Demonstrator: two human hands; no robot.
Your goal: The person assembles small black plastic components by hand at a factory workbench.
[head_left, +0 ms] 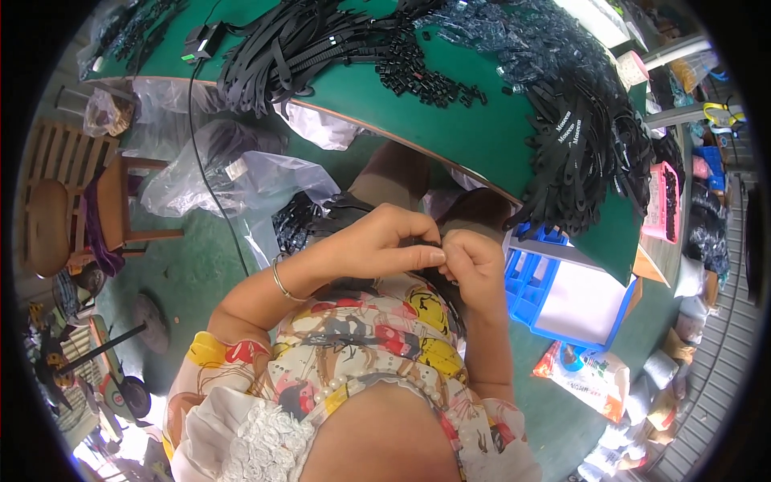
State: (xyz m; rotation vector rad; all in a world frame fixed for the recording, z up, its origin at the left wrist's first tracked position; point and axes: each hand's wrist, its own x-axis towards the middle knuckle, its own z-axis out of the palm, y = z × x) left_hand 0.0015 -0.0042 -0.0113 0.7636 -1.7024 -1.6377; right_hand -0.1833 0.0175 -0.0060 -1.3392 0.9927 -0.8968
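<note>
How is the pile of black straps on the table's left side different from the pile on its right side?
The left pile of black straps lies flat on the green table; the right pile of black straps hangs over its edge. White print shows on the right pile, none that I can see on the left. Both are black and tangled.

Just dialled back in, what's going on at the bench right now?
A seated person has both hands together over their lap, below the edge of the green table. The left hand and right hand pinch a small black piece between the fingertips; what it is exactly cannot be made out. Piles of black straps and small black clips lie on the table, and a blue crate stands at the person's right.
</note>
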